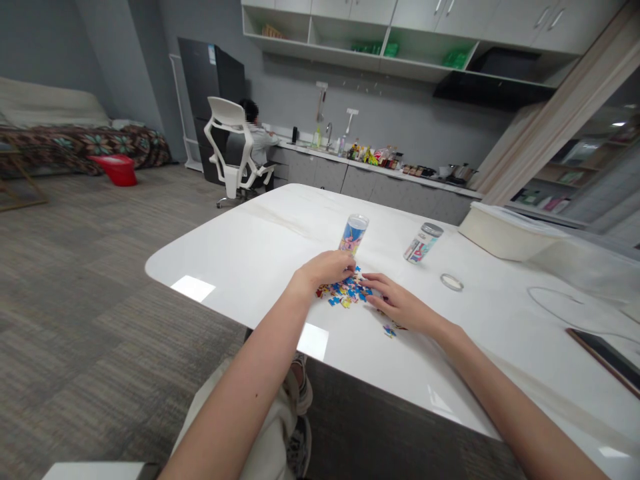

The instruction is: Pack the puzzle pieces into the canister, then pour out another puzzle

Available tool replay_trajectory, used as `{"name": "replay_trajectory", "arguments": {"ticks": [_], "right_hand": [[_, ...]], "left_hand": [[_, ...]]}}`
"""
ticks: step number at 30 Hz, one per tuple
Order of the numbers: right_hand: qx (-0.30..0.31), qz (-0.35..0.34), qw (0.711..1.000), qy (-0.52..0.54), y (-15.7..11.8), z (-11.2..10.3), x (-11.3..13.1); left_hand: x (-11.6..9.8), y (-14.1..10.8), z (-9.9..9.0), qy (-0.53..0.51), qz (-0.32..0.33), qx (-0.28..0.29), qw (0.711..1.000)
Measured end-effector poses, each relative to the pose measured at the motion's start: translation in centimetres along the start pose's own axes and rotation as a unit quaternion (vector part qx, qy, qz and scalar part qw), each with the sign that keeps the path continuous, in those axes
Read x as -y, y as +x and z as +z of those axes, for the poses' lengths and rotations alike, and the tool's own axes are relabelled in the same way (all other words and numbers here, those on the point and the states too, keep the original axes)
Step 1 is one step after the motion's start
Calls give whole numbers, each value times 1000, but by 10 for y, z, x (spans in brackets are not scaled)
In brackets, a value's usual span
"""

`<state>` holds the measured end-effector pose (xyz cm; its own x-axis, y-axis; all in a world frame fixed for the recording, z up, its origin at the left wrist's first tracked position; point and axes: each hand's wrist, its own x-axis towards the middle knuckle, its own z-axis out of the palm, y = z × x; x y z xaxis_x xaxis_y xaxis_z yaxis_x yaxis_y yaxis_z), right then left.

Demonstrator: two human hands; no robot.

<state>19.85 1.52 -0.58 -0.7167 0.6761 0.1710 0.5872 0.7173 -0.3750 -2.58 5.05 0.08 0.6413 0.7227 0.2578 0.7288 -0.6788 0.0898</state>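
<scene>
A small heap of colourful jigsaw puzzle pieces point(357, 291), many of them blue, lies on the white table. My left hand point(330, 268) is over the heap's far left side with its fingers curled together; whatever they may hold is hidden. At the right side of the heap, my right hand point(393, 303) has its fingers apart and stretched toward the pieces, its fingertips close to them. A few loose pieces point(389, 331) lie below the right hand. Just behind the left hand stands a clear tube with a cartoon picture point(354, 232), its base hidden by that hand.
A second printed canister point(423, 243) with a grey top stands farther right, near a round lid point(451, 282). A tablet point(607, 357), a cable and a pale bin point(505, 230) occupy the right side. A person sits by a white chair point(231, 143) near the counter.
</scene>
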Motion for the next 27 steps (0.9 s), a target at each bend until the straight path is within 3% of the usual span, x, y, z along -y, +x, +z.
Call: {"name": "replay_trajectory", "arguments": {"ticks": [11,27], "right_hand": [[-6,-24,999,-35,3,8,-2],[-26,-12,999,-23,5,3,-1]], "left_hand": [[-7,-2,-7,47,-18,-64,997],[0,-7,-5,29,-30,-41,998]]}}
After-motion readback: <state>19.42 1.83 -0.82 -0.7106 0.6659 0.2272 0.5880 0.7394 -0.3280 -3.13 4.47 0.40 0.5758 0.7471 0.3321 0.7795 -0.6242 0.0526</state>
